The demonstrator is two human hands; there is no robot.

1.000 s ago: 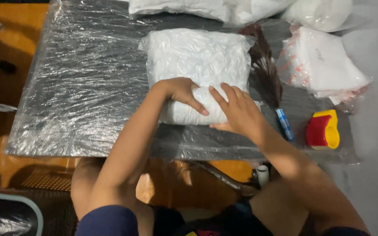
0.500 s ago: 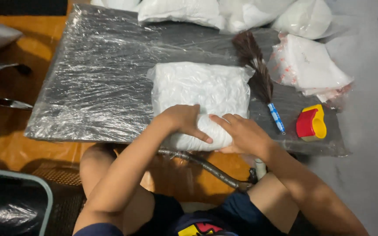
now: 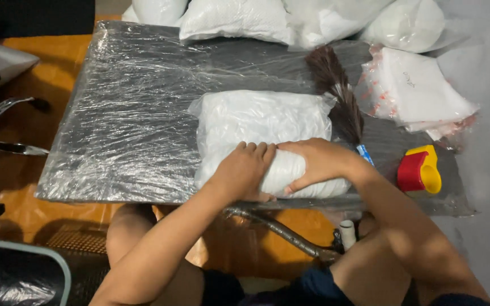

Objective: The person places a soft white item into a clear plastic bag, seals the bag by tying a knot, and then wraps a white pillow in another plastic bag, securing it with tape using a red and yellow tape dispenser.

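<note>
A plump white bag wrapped in clear plastic (image 3: 259, 122) lies on a low table covered with plastic film (image 3: 126, 119). My left hand (image 3: 244, 169) presses on the bag's near edge, fingers curled over it. My right hand (image 3: 316, 161) lies flat beside it on the same edge, fingers pointing left and meeting my left hand. Both hands grip the near end of the bag.
A dark feather brush with a blue handle (image 3: 338, 96) lies right of the bag. A red and yellow tape dispenser (image 3: 419, 170) sits near the right edge. A stack of flat plastic packets (image 3: 418, 93) and several white bags (image 3: 233, 20) lie behind. Metal tools (image 3: 9, 147) lie on the orange floor at left.
My hands have slid together on the bag's near end; the right hand now lies flatter, fingers meeting the left. The view has shifted slightly, showing more of the table's far side.
</note>
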